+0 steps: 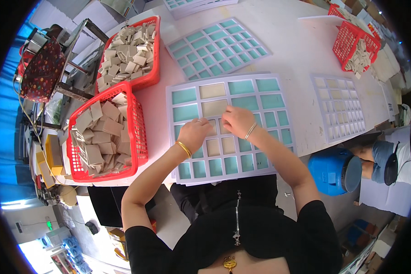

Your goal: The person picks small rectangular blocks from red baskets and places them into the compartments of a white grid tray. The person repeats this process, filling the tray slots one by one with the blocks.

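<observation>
Curling over the gridded tray (185,95), left hand (192,135) and right hand (239,122) nearly closed at beige tiles (213,108), whether they're gripping one, can't tell

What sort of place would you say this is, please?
It looks like a workshop, probably one for handwork: red baskets heaped with flat beige pieces, and gridded white trays, several with mint-green cells, laid out on a large white table.
</observation>
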The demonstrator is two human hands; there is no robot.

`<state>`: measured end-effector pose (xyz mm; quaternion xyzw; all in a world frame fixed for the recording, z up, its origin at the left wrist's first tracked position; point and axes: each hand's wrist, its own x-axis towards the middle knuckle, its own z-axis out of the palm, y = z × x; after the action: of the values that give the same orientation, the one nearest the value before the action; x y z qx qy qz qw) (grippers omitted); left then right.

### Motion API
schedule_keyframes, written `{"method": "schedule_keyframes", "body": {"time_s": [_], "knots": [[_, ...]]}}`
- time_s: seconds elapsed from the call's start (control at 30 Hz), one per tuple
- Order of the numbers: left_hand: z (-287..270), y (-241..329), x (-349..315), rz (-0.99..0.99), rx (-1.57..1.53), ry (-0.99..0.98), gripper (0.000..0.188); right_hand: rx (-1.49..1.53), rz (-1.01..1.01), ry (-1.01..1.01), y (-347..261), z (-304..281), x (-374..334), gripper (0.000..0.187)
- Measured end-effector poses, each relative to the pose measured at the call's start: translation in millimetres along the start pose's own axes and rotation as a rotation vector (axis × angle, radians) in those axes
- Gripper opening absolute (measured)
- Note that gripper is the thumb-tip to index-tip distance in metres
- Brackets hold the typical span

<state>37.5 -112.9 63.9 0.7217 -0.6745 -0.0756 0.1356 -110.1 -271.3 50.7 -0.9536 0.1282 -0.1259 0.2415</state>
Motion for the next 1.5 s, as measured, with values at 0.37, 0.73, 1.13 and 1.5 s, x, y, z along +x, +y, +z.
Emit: {"method": "schedule_keyframes", "body": {"time_s": [0.37, 0.73, 1.13, 1.5], "knots": [[0, 23, 8, 0.204, 0.101, -0.107, 0.04, -0.319, 0.041, -0.041, -18, -5, -20, 0.003], [-6, -22, -42, -0.184, -0.392, 0.661, 0.049, 0.056, 0.273, 0.703, 45, -60, -90, 0.036], [67, -28, -152, -0.893, -1.628, 0.427, 0.059, 0.974, 1.123, 0.482, 111, -33, -269, 0.054], [36, -15, -140, -0.652, -0.425, 0.347, 0.048, 0.469, 0.755, 0.445, 54, -52, -222, 0.038]]}}
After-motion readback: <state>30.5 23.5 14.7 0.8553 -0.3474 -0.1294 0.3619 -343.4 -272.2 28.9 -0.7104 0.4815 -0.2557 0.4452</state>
